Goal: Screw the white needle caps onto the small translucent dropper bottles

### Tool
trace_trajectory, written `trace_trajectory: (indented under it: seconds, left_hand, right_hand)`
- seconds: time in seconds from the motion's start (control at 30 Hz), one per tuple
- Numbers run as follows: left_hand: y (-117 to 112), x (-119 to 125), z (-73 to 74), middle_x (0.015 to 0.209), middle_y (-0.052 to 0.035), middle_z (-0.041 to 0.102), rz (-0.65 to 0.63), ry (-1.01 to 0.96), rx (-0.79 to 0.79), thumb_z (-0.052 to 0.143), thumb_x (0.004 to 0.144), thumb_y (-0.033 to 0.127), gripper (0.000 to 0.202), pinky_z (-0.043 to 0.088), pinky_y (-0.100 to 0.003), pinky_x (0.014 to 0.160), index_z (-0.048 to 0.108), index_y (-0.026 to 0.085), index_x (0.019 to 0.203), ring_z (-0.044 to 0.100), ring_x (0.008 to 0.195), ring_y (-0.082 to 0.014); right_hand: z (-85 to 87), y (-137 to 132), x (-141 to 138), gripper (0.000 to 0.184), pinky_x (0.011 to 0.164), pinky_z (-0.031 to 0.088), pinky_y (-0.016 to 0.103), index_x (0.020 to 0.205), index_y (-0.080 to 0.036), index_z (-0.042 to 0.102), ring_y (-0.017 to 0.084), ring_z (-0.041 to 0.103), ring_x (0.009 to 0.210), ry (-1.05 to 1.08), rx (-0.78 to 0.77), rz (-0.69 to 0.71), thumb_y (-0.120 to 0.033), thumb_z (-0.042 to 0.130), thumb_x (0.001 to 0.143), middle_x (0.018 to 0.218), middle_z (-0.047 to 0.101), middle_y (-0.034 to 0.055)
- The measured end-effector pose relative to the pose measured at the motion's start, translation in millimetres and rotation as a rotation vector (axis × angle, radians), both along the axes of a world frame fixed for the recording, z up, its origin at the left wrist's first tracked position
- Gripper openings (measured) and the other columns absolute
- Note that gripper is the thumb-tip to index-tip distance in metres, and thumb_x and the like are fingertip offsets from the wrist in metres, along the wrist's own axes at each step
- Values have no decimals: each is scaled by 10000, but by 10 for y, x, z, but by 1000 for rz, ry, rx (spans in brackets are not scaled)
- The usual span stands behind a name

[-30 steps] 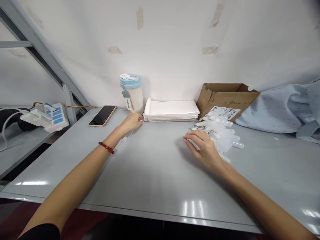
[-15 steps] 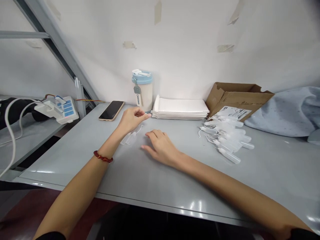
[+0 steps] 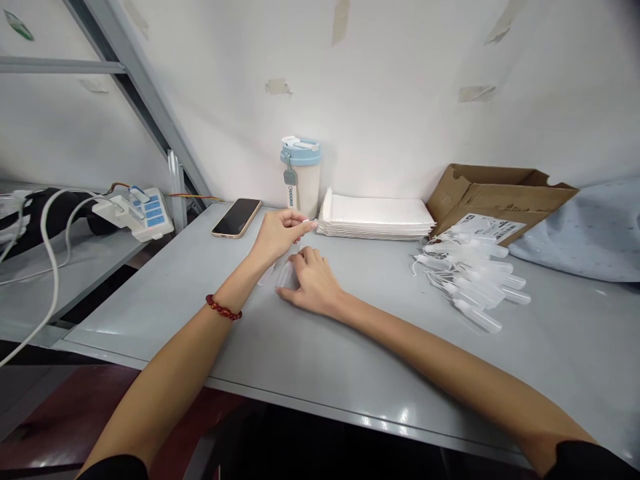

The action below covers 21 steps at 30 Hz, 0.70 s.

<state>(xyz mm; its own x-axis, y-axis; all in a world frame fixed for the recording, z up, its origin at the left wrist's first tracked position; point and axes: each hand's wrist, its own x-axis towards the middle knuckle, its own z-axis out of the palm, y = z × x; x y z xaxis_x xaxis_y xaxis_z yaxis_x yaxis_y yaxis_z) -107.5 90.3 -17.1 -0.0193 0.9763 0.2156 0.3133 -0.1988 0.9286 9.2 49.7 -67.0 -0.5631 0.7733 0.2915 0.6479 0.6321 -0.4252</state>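
Note:
My left hand (image 3: pixel 279 233) hovers just above the grey table (image 3: pixel 350 347), close to the stack of white padded envelopes (image 3: pixel 376 217). Its thumb and fingers are pinched together; what they pinch is too small to name. My right hand (image 3: pixel 313 283) lies directly below it with its fingers curled over a small clear plastic bottle (image 3: pixel 284 277) that lies on the table. A second clear piece (image 3: pixel 267 273) lies just left of it, partly under my left wrist. A red bead bracelet (image 3: pixel 223 308) is on my left forearm.
A pile of several clear bottles with straps (image 3: pixel 473 277) lies to the right, before a tipped cardboard box (image 3: pixel 500 197). A lidded cup (image 3: pixel 301 177) and a phone (image 3: pixel 237 217) sit by the wall. A power strip (image 3: pixel 136 212) lies left, blue cloth (image 3: pixel 590 230) far right.
My right hand left the bottle pile, swept left across the table and closed over the bottle below my left hand. My left hand lifted slightly, staying pinched. The view shifted left.

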Motion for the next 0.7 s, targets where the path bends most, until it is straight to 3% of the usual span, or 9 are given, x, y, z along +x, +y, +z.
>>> trace_trajectory:
  seconds: [0.2,0.27,0.37,0.53,0.7]
  left_hand:
    - [-185,161,59,630,-37,634,-229,-47,-141,732,685,401,304,453,-222,509,648,112,723,541,533,-101]
    - [-288,275,43,642,-35,645,-357,-74,-203,754,669,357,271,466,-221,519,646,117,735,558,555,-107]
    - [-461,479,-16,610,2,619,-443,-116,-284,776,649,308,252,447,-209,490,616,132,731,527,495,-81]
    - [-688,722,-125,587,29,594,-457,-92,-293,775,664,284,238,446,-192,479,606,148,762,530,495,-75]
    - [-799,775,-159,637,23,604,-441,-40,-153,706,754,304,167,501,-204,543,654,171,842,564,533,-83]
  right_hand:
    - [-29,-261,880,524,855,453,429,1257,-176,411,253,484,1026,123,49,35,-168,558,754,1108,505,132]
    - [-41,-366,1188,552,772,481,383,1247,-213,404,215,536,918,218,66,5,-69,490,721,1065,539,99]
    - [-21,-475,1501,537,651,477,307,1193,-248,404,158,564,748,378,8,-136,-20,419,708,913,579,29]
    - [127,-519,1621,421,466,342,213,1096,-249,417,107,465,575,486,-119,-316,-46,422,728,767,498,-23]
    - [220,-601,1570,270,586,433,268,1155,-225,414,123,486,623,393,-151,-194,-182,406,889,793,512,-1]
